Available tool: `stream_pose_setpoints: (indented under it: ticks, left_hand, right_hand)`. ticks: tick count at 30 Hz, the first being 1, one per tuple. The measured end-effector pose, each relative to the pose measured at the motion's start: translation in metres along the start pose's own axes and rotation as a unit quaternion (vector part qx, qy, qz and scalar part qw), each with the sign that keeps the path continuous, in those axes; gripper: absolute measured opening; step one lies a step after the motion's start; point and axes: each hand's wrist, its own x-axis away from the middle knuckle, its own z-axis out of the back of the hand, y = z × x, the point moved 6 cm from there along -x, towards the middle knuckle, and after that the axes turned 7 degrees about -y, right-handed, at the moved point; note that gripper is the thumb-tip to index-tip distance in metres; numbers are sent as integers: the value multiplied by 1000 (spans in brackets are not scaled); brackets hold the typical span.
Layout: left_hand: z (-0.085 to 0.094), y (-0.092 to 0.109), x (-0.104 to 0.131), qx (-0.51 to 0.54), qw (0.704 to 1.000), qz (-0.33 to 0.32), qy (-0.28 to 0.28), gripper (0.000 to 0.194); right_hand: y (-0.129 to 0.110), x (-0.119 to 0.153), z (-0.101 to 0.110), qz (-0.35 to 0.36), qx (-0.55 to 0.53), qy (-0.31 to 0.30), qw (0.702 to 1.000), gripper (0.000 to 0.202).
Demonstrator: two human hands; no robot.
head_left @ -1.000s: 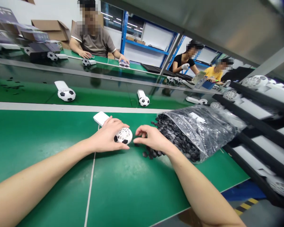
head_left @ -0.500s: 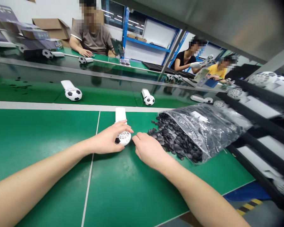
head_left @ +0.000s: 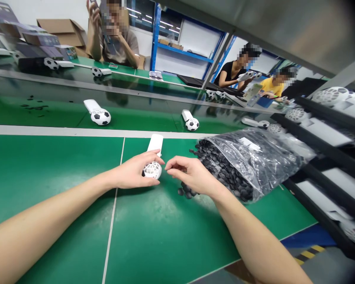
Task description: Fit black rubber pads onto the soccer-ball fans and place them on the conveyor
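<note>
Head view showed the left hand [head_left: 134,173] cupped over the round white grille head of a small handheld fan [head_left: 152,169] lying on the green bench [head_left: 62,165], its white handle pointing away toward the conveyor belt [head_left: 130,118]. The fingers curled round the far side of the head and the thumb lay on the near side, so the hand was closed on it, pinning the fan flat.

The right hand [head_left: 192,175] hovered just beside the fan head, palm down, fingertips drawn together near the grille. Whether a black piece sat pinched in them could not be told; they were too small and partly hidden. A few loose black plastic pieces [head_left: 185,192] lay under that wrist, spilled from the open mouth of a clear plastic bag [head_left: 254,157] full of the same pieces, just to the right.

As a judgement, the main risk was the fan head rolling or the handle swinging under sideways pressure, since the left hand held only the rounded end. The right forearm also passed low over the spilled pieces and could sweep some toward the bench edge. A small piece held only at the fingertips could slip and drop among the others.

Finished football-patterned fans [head_left: 100,116] rode the belt beyond, and other people sat across it.
</note>
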Motion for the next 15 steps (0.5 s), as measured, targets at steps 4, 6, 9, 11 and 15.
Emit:
stream_pose_setpoints:
  ticks: [4, 6, 9, 11, 15]
  left_hand:
    - [1, 0, 0, -4, 1000, 11, 6, 44]
    - [1, 0, 0, -8, 1000, 10, 9, 47]
    - [1, 1, -1, -13, 1000, 1, 13, 51]
    - [1, 2, -1, -15, 1000, -6, 10, 54]
    - [2, 4, -1, -11, 1000, -14, 2, 58]
  right_hand:
    - [-3, -3, -3, 34, -11, 16, 999, 13]
    - [-9, -3, -3, 75, 33, 38, 996, 11]
    - [-15, -4, -7, 120, 56, 37, 991, 10]
    - [-15, -5, -11, 133, 69, 34, 988, 9]
    - [-17, -7, -17, 181, 93, 55, 978, 8]
